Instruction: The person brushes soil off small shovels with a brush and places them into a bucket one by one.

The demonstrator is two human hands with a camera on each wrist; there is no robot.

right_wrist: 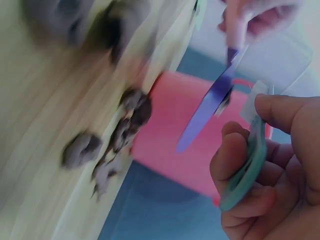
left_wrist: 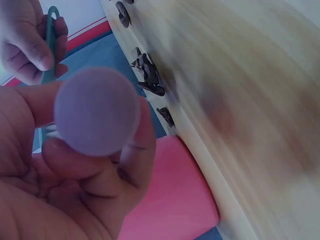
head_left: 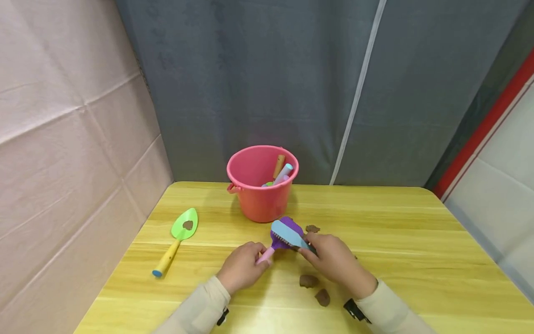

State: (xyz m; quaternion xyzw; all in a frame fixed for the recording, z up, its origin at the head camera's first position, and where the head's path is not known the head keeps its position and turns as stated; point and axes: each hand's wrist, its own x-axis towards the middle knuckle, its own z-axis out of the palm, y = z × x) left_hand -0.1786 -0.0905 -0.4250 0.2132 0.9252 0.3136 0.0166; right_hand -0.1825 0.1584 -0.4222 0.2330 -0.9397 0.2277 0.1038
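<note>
My left hand [head_left: 244, 266] grips the pink handle of a small purple toy shovel [head_left: 297, 225]; the round handle end [left_wrist: 97, 112] fills much of the left wrist view. A light blue brush [head_left: 285, 232] with short bristles is held in my right hand [head_left: 335, 260]. From above, the brush head overlaps the shovel blade, its bristles toward it. In the right wrist view, fingers curl round the brush's green-blue looped handle [right_wrist: 250, 172], and a small dark bit [right_wrist: 224, 101] shows by the blade [right_wrist: 207, 112]. Brown clods [head_left: 308, 280] lie on the table around my right hand.
A pink bucket [head_left: 263, 204] holding several tool handles stands at the table's back, just beyond the shovel. On the left lies a green trowel [head_left: 178, 227] with a yellow handle and a brown clod on its blade. A grey curtain [head_left: 250, 83] hangs behind.
</note>
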